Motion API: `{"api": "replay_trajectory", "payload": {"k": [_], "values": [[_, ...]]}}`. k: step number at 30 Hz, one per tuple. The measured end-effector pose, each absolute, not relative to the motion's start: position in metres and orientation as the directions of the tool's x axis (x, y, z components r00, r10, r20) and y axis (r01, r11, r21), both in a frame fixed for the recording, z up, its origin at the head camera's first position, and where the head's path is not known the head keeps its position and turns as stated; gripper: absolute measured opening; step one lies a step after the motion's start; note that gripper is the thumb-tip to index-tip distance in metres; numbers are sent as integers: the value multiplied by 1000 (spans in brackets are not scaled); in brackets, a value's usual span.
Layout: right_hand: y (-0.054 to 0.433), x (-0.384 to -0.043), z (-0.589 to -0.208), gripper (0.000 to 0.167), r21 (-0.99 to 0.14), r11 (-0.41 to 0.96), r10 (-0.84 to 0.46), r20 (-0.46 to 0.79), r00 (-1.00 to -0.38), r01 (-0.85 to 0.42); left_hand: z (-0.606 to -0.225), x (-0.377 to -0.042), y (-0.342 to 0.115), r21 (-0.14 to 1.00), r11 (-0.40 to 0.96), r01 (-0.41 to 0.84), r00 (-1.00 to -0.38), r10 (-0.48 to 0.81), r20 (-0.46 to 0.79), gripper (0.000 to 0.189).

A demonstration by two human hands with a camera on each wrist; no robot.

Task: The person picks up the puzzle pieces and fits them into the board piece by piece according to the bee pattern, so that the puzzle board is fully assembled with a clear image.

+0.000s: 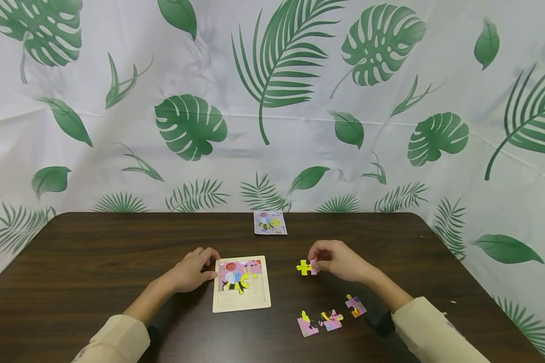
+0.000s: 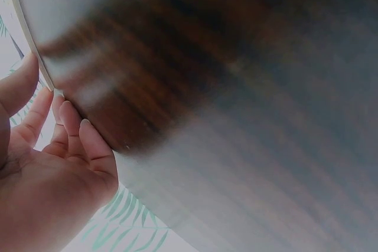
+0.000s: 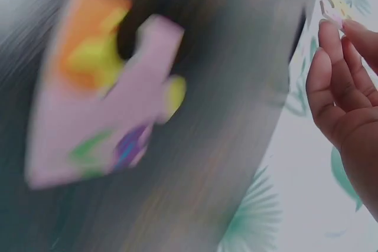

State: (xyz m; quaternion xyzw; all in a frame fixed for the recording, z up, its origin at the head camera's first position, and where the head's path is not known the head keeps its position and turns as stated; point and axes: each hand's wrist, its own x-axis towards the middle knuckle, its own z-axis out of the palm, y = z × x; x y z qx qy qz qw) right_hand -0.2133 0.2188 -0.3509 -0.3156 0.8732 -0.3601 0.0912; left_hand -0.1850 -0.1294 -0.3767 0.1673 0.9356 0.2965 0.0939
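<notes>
A square wooden puzzle tray (image 1: 241,302) lies on the table with a partly assembled bee picture (image 1: 236,277) along its top and left. My left hand (image 1: 191,270) rests at the tray's left side, thumb on the edge and index finger by the upper corner. In the left wrist view the hand (image 2: 56,163) has its thumb and index fingertip against the pale rim, other fingers loosely bent. My right hand (image 1: 340,260) pinches a yellow and pink jigsaw piece (image 1: 305,267) between thumb and fingers, to the right of the tray.
Loose jigsaw pieces lie front right: one pink and yellow (image 1: 307,325), one pink with red (image 1: 331,320), and one pink and orange (image 1: 355,305) below my right wrist. A bee picture card (image 1: 270,223) lies at the table's back edge, before a leaf-patterned cloth (image 1: 295,126).
</notes>
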Motion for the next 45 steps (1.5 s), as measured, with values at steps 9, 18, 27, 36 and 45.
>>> {"api": "replay_trajectory", "payload": {"k": [9,18,27,36,45], "values": [[176,-216,-351,7,-678,550,-651,18,-759,-487,-377,-185,-129,585,769,258,-927,368,-74,28],[142,-215,-355,8,-687,534,-671,10,-741,-493,-375,-185,-129,583,770,261,-925,373,-78,28],[122,-212,-363,12,-694,509,-696,17,-718,-510,-376,-186,-130,581,770,264,-923,376,-78,29],[116,-209,-366,9,-687,529,-692,-9,-722,-498,-377,-186,-130,578,773,262,-924,373,-81,29],[114,-210,-371,11,-669,561,-673,-26,-739,-487,-376,-185,-131,583,772,254,-925,370,-87,28]]}}
